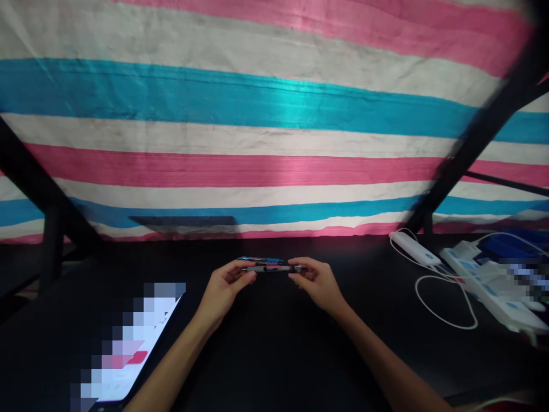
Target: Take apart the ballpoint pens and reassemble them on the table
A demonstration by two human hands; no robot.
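Both my hands hold a thin dark pen [271, 268] level above the black table [274, 343]. My left hand [225, 286] pinches its left end with thumb and fingers closed. My right hand [315, 280] pinches the right end the same way. Just behind the pen lie a few more pens [261, 260] with blue and red parts on the table.
A lit phone screen [128, 349] lies at the front left. At the right are a white power bank [415, 248], a white power strip [489, 286] and looping white cables [446, 303]. A striped pink, blue and white cloth [257, 114] hangs behind, with dark metal bars at both sides.
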